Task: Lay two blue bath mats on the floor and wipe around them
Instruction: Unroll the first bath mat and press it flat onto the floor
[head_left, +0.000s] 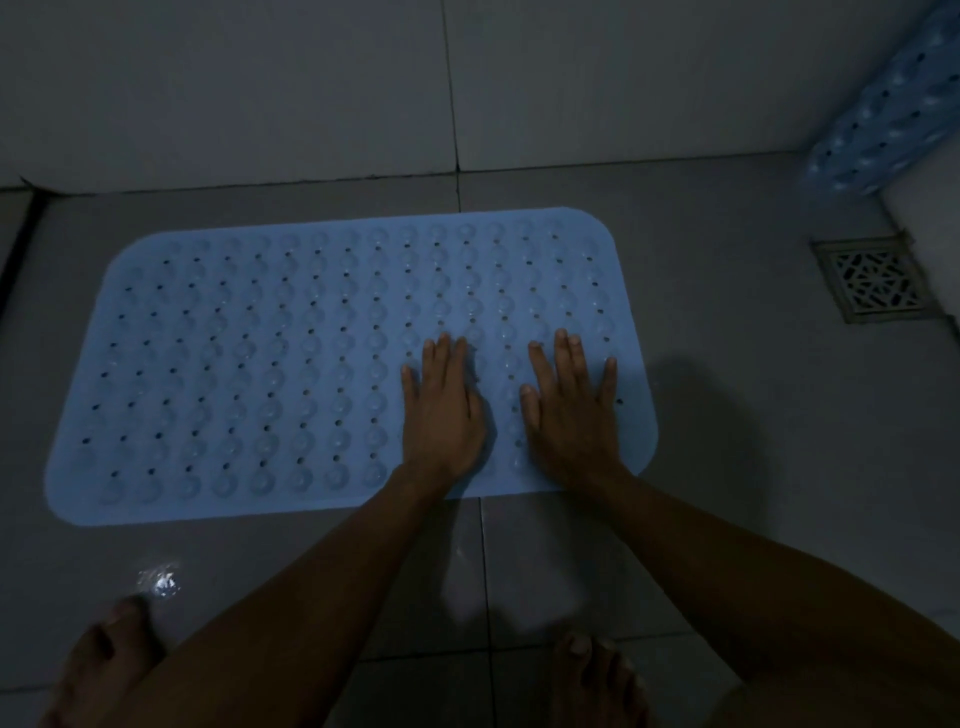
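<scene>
- Nearest to me, two bare feet stand on the grey tiled floor (727, 291): the left foot (104, 670) at the lower left edge of the view, the right foot (597, 680) lower centre. Between the left foot and the mat a small wet patch (158, 582) on the tile catches the light.
- Both bare forearms reach forward from the lower edge across the tile and onto the mat's near long edge.
- The left hand (441, 410) lies palm down on the mat, fingers (441, 353) straight and close together, thumb out to the side, holding nothing.
- The right hand (571, 410) lies flat just beside it, fingers (563, 353) straight and somewhat more spread, also gripping nothing. Both hands press the right-hand part of the mat, near its near edge.
- The blue bath mat (260, 364) is spread flat on the floor, a pale blue rectangle with rounded corners, covered in rows of round raised bumps with small dark holes between them. Its far long edge lies close to the foot of the wall (260, 78).
- To the right, well apart from the mat, a square metal floor drain (872, 280) with a patterned grate sits in the tile.
- Farthest off, in the upper right corner, a second blue mat (883, 109) of the same bumped, holed make leans rolled or curled against the wall.
</scene>
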